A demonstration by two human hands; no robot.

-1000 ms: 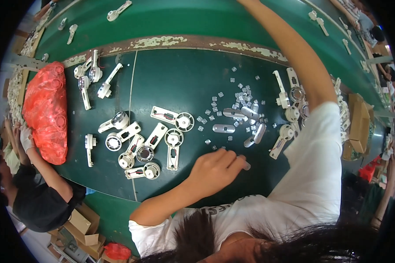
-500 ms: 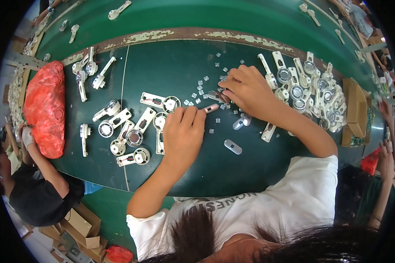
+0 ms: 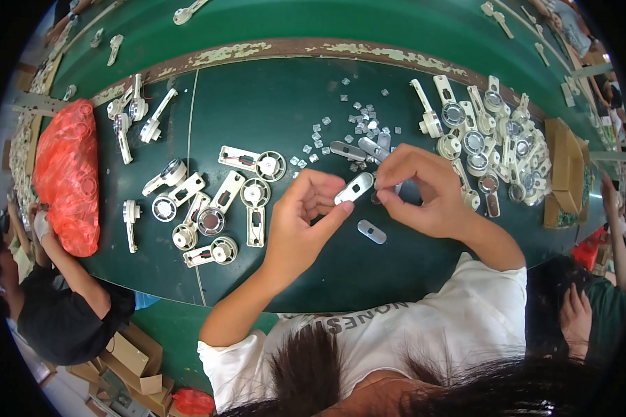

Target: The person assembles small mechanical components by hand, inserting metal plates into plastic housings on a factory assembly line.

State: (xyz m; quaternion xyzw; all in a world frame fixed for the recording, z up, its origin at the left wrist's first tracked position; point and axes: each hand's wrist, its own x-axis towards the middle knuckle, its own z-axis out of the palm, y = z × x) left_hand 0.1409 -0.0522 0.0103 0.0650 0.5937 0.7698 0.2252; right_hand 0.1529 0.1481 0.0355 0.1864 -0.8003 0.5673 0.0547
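Observation:
My left hand (image 3: 300, 221) holds a small silver oval cover plate (image 3: 348, 195) between thumb and fingers, tilted so that its dark slot shows. Close to the plate's far right end, my right hand (image 3: 428, 191) has thumb and index finger pinched together; whatever is between those fingertips is too small or hidden to make out. Just beyond both hands, several similar plates (image 3: 346, 151) lie beside scattered small clear square pieces (image 3: 317, 136). One more oval plate (image 3: 372, 232) rests on the dark green table (image 3: 313, 271), nearer to me.
White handheld-fan parts (image 3: 211, 220) lie in a loose group at left, and a dense pile of them (image 3: 511, 149) at right. A red plastic bag (image 3: 66, 177) stands at the left edge, a cardboard box (image 3: 565, 163) at the right. A green belt (image 3: 278, 24) runs beyond; other people sit on both sides.
My right hand has come back from the plates and clear squares to the plate in my left hand. The left hand has turned, its thumb and fingers now visible around the plate.

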